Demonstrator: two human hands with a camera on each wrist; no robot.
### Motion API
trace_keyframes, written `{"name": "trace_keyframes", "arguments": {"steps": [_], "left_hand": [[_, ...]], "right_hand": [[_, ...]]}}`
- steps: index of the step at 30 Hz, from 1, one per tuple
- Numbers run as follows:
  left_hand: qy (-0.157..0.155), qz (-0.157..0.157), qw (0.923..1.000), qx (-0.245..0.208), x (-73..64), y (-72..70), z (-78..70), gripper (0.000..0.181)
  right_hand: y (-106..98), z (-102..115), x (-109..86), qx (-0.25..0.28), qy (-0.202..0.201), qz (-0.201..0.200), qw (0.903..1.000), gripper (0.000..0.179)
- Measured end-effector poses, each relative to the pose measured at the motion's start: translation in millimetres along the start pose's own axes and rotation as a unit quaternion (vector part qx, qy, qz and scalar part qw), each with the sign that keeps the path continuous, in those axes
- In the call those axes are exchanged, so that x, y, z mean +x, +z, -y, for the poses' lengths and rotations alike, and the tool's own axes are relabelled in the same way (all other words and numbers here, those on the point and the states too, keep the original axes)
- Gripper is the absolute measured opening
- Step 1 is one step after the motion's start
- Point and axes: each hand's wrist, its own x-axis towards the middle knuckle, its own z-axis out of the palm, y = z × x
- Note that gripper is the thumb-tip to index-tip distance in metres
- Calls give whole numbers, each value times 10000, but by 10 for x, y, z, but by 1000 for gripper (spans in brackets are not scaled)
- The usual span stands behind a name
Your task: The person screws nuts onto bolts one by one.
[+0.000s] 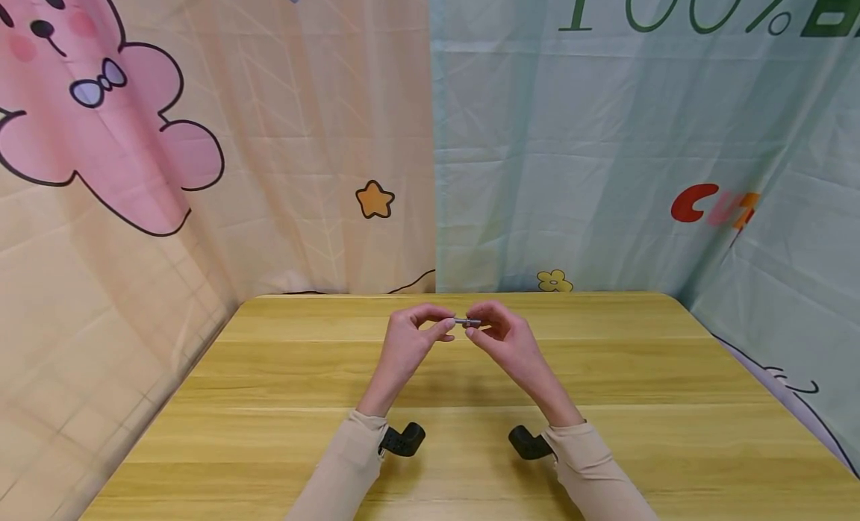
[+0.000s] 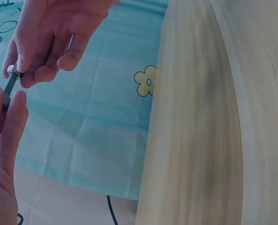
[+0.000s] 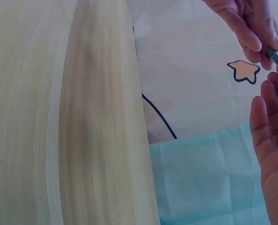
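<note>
A small grey metal bolt (image 1: 460, 321) spans the gap between the two hands, held above the table. My left hand (image 1: 407, 340) pinches its head end between thumb and fingers. At the other end my right hand (image 1: 505, 339) pinches a nut (image 2: 12, 70) that sits around the shaft, as the left wrist view shows. Bare thread (image 2: 9, 85) is visible between the nut and the left fingertips. In the right wrist view the bolt (image 3: 274, 55) is partly hidden behind the right fingertips.
A wooden table (image 1: 463, 461) lies below the hands. Printed curtains (image 1: 322, 133) hang behind its far edge and along both sides. Each wrist carries a black camera mount, the left one (image 1: 405, 440) and the right one (image 1: 529, 442).
</note>
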Motion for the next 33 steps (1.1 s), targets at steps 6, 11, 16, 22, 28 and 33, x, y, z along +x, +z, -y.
{"name": "trace_keyframes", "arguments": {"steps": [6, 11, 16, 22, 28, 33], "left_hand": [[-19, -5, 10000, -1, 0, 1, -5, 14], [-16, 11, 10000, 36, -5, 1, -12, 15], [18, 56, 9999, 132, -14, 8, -16, 15], [84, 64, 9999, 84, -8, 21, -11, 17], [87, -29, 9999, 51, -5, 11, 10, 14], [100, -47, 9999, 1, 4, 5, 18, 14]], "right_hand": [[7, 10, -2, -12, 119, -37, 9999, 21], [4, 4, -3, 34, 247, -39, 9997, 20], [14, -1, -2, -10, 270, -136, 9995, 16], [29, 25, -7, -54, 434, -261, 9987, 22], [23, 44, -16, -243, 436, -99, 9987, 29], [24, 34, -11, -196, 124, -9, 9997, 32]]}}
